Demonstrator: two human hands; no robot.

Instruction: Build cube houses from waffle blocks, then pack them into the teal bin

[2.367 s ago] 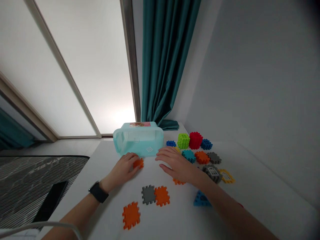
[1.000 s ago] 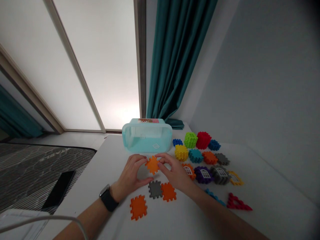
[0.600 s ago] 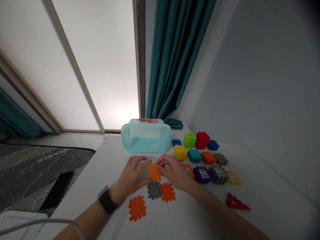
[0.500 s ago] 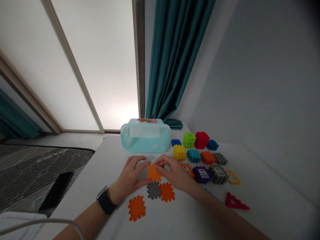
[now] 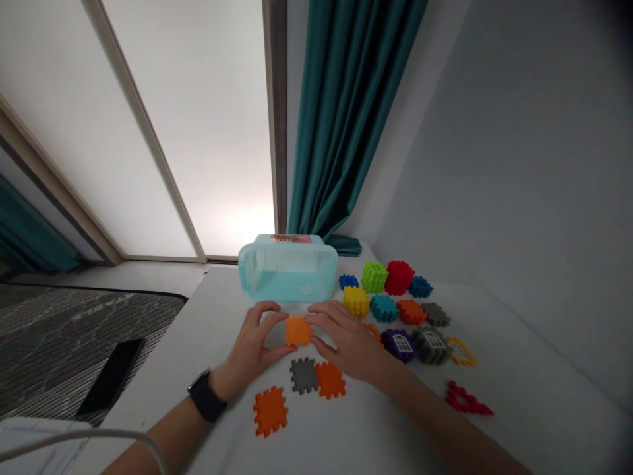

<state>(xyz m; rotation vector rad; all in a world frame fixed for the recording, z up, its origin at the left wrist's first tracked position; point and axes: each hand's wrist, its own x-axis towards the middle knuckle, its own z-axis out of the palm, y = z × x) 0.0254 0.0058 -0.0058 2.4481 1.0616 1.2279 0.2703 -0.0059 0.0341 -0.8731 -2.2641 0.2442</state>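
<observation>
Between my hands is an orange puzzle tile (image 5: 297, 330) with toothed edges, raised off the white table. My left hand (image 5: 254, 343), wearing a black watch, pinches it from the left, thumb below and index finger above. The fingertips and thumb of my right hand (image 5: 349, 340) grip its right edge. Nearer to me, a grey tile (image 5: 303, 375) lies joined edge to edge with a second orange tile (image 5: 330, 380). Another orange tile (image 5: 270, 411) lies apart, to the lower left of these two.
A pale teal plastic bin (image 5: 289, 274) lies on its side behind my hands. Stacks of coloured tiles stand at right, among them a yellow stack (image 5: 356, 301) and a purple stack (image 5: 399, 345). A red triangle (image 5: 467, 400) lies nearer. A white cable (image 5: 99, 433) crosses the lower left.
The held orange tile has moved away from the grey tile, slightly up and left, and been turned. My right hand's fingers have spread and shifted to its right edge.
</observation>
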